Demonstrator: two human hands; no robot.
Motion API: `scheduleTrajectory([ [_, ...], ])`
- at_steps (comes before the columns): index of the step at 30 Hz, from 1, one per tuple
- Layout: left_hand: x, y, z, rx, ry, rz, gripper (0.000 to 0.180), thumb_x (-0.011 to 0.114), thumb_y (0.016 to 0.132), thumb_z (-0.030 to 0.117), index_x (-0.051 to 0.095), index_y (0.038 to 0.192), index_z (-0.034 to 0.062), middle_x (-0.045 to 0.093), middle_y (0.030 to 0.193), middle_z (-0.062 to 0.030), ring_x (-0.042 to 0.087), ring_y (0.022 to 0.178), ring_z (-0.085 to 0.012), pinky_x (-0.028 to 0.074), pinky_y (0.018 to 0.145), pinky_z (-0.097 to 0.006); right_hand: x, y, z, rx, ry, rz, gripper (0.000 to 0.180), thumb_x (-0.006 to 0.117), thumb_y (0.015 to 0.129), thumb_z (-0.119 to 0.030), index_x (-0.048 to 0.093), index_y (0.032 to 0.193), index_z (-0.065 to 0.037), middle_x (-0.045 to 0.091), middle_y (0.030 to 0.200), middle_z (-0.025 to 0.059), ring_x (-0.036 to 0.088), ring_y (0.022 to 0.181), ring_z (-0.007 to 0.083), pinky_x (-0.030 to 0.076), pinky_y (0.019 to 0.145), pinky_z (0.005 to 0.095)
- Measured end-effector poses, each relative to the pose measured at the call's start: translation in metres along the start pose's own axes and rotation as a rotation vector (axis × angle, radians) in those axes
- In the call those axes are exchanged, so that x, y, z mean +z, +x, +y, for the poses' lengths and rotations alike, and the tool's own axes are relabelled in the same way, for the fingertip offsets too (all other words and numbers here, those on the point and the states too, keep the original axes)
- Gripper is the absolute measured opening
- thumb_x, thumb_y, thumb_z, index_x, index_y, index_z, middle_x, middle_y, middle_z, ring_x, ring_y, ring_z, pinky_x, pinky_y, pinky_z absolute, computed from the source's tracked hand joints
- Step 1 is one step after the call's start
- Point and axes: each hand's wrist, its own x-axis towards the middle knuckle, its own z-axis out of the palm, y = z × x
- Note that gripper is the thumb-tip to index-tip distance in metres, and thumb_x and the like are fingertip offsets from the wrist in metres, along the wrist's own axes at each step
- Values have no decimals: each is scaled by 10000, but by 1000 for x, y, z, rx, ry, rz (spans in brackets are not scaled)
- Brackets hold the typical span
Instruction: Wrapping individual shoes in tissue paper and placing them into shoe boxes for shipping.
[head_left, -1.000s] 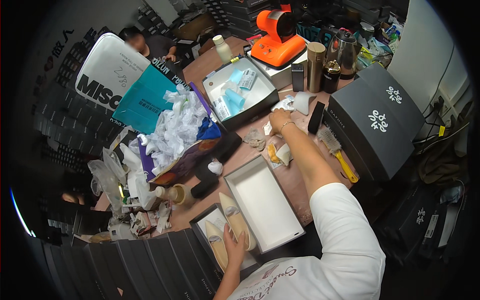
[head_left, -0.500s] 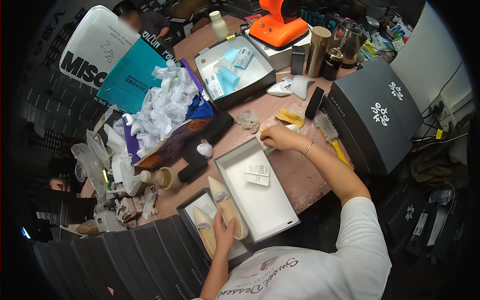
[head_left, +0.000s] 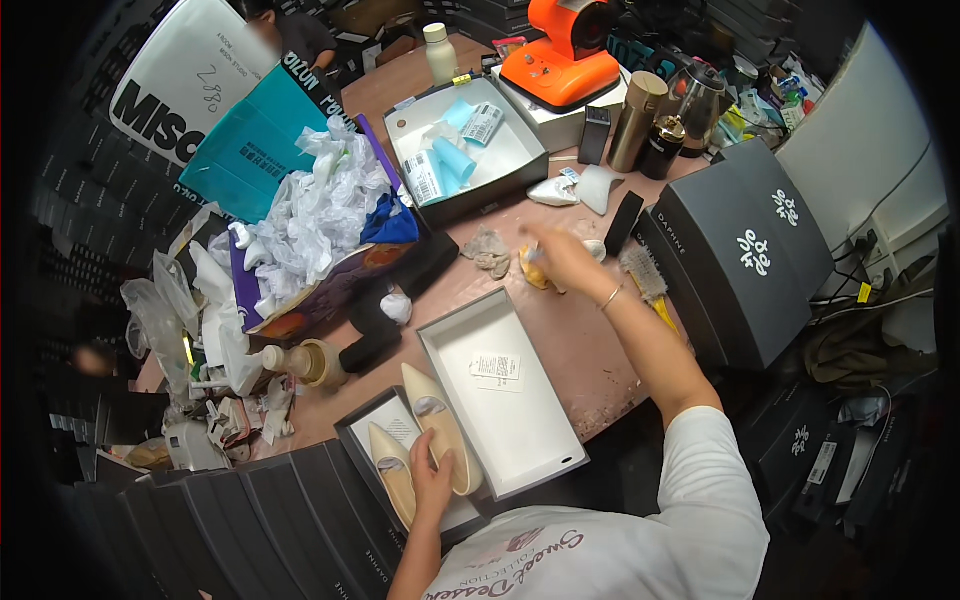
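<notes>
Two cream shoes [head_left: 455,435], left hand [head_left: 432,484] touching one, right hand [head_left: 560,257] blurred

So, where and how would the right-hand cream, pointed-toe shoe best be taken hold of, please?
I would probably grip the right-hand cream, pointed-toe shoe by its rounded heel end, coming from the person's side: the heel lies nearest the body, the tapered toe points away, and the open top leaves a rim to pinch. The left hand touches it along its left edge.
</notes>
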Motion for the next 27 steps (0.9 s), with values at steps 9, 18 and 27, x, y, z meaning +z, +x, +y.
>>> scheduleTrajectory([
  [9, -3, 0, 8, 38, 193, 6, 500, 631, 821, 101, 477, 1294, 45, 423, 1302, -245, 423, 1226, -372, 338, 1036, -380, -28, 109, 144, 279, -722, 68, 174, 531, 826, -114, 683, 902, -75, 652, 964, 170, 654, 907, 324, 531, 769, 437],
  [18, -10, -4, 24, 60, 146, 42, 512, 636, 840, 130, 462, 1313, 38, 439, 1291, -234, 448, 1203, -373, 387, 988, -389, -38, 93, 98, 7, -504, 423, 175, 530, 839, -74, 634, 976, -40, 627, 964, 168, 613, 889, 371, 499, 747, 425],
  [27, -68, -66, 31, 147, 115, 404, 384, 631, 806, 34, 566, 1184, 21, 517, 1229, -162, 541, 1102, -302, 479, 887, -351, -36, -89, -161, -541, -42, 244, 381, 592, 696, 117, 614, 1050, -22, 614, 1041, 144, 580, 980, 312, 466, 821, 389],
])
